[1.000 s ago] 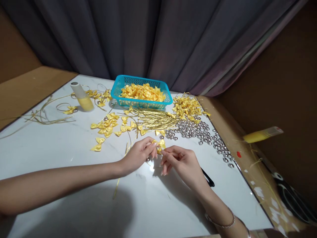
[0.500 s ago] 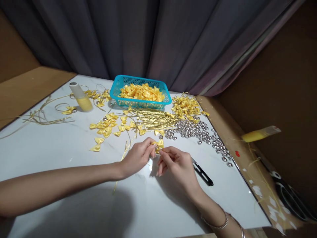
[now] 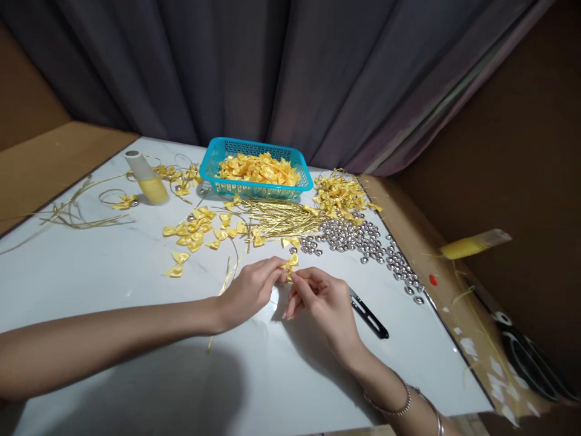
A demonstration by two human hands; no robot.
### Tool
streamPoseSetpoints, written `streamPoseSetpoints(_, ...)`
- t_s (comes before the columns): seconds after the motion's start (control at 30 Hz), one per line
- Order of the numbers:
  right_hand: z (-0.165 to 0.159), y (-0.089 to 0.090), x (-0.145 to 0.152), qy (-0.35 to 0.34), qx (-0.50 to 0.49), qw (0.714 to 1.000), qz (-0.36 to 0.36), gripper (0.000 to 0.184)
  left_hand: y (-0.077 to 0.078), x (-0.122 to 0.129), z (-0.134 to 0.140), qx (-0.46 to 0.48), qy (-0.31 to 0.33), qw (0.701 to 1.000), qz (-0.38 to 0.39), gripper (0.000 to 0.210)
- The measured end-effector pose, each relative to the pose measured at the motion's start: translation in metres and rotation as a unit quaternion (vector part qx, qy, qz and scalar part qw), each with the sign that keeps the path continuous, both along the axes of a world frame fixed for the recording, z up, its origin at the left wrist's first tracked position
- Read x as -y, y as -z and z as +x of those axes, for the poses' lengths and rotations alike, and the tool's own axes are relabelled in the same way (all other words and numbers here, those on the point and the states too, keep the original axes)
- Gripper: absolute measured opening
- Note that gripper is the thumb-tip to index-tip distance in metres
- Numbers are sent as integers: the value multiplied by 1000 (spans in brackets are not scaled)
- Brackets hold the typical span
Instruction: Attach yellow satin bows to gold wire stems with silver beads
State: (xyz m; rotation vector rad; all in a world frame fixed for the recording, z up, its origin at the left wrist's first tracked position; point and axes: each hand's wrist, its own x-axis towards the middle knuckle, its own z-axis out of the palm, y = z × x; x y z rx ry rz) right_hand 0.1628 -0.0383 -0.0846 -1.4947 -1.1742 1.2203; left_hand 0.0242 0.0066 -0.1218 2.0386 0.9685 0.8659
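A yellow satin bow (image 3: 291, 263) is held up between my two hands, over the middle of the white table (image 3: 149, 375). My left hand (image 3: 254, 287) pinches it from the left with thumb and forefinger. From the right, my right hand (image 3: 320, 297) grips its lower part between thumb and fingertips. Whether a cord or bead is also in the fingers is too small to tell. A black-handled cutter (image 3: 370, 315) lies beside my right hand. Loose yellow bows (image 3: 195, 229) and gold cords (image 3: 281, 218) lie beyond my hands.
At the back stands a blue basket (image 3: 211, 157) of yellow bows. Silver beads (image 3: 345, 235) spread along the right, below a heap of corded bows (image 3: 338, 194). A white-and-yellow bottle (image 3: 153, 188) stands back left. Black scissors (image 3: 529, 357) and paper scraps (image 3: 497, 375) lie past the right edge.
The bow has turned slightly between my fingers and shows more upright now. My hands stay in nearly the same place, and the whole view has shifted a little.
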Motion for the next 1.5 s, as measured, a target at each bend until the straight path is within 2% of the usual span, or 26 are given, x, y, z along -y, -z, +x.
streamPoseSetpoints(0.2,0,0,0,0,-11,1000,-3,16,4,0,0,3,2,999,47,21)
streamPoseSetpoints(0.47,0,-2,0,6,-18,1000,-7,17,9,-2,-1,-13,13,987,162,23)
streamPoseSetpoints(0.57,0,-2,0,4,-22,1000,-8,18,10,-2,-2,-24,9,983,183,24)
streamPoseSetpoints(1.13,-1,-3,-2,6,-40,999,-23,19,11,-1,-2,-25,4,980,197,23)
streamPoseSetpoints(1.27,1,-2,-3,-3,-49,999,-24,19,7,0,-1,-36,-15,989,143,22)
streamPoseSetpoints(1.37,4,-3,-4,-9,-16,1000,-19,20,5,-1,-1,-37,-21,993,106,20)
streamPoseSetpoints(1.5,6,-5,-5,-18,37,999,-4,20,5,-2,-2,-32,2,989,147,21)
